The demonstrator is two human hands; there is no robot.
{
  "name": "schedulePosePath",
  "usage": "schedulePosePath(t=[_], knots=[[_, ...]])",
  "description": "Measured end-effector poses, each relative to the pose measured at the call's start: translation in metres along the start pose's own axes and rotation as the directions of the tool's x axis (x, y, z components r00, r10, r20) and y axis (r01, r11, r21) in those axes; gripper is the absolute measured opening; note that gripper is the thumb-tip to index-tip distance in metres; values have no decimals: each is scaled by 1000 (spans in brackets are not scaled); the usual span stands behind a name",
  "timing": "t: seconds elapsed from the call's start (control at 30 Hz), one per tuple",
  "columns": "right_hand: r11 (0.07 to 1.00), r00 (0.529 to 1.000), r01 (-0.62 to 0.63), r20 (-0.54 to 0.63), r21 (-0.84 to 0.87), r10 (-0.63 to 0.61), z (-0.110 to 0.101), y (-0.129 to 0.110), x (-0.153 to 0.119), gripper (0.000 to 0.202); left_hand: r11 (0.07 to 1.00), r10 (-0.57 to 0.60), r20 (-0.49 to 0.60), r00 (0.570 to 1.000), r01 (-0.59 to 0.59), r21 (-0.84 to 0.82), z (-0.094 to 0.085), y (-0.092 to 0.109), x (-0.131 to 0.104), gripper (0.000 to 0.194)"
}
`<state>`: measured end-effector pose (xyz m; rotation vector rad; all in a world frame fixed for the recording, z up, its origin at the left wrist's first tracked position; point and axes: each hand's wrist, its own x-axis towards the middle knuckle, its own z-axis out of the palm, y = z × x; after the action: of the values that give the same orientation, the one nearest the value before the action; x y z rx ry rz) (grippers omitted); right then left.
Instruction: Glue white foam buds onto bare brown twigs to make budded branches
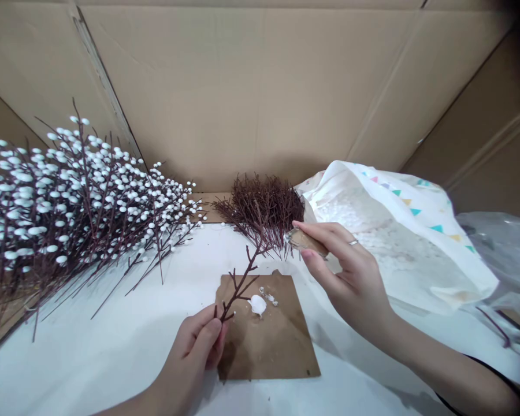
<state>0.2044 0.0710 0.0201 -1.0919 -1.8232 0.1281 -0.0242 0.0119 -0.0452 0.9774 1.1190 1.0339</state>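
My left hand [201, 338] pinches the lower end of a brown artificial twig [243, 283], which slants up and away over a cardboard square [277, 352]. A few of the twig's side tips look whitish. On the cardboard lies a blob of white glue [257, 304] with small smears beside it. Off to the right and higher, my right hand [346, 266] grips a small folded piece of cardboard [308, 241] between thumb and fingers. Its outer end has whitish residue. The cardboard piece is apart from the twig.
White-tipped branches [69, 196] form a big pile at left. Behind the cardboard stands a bundle of bare brown twigs [264, 202]. An open bag [433, 254] holding small white pellets [340, 214] lies at right, near clear plastic [502, 248]. Cardboard walls [260, 86] enclose the white tabletop [112, 346].
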Motion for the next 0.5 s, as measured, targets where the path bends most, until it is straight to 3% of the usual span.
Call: schedulePosePath(t=[0.2, 0.5], knots=[[999, 999, 48, 16, 23, -48, -3, -5, -1, 30, 993, 48, 55, 997, -54, 103, 2, 2, 0, 47], [997, 998, 62, 29, 34, -63, -3, -4, -1, 32, 991, 61, 58, 996, -68, 112, 2, 0, 1, 48]])
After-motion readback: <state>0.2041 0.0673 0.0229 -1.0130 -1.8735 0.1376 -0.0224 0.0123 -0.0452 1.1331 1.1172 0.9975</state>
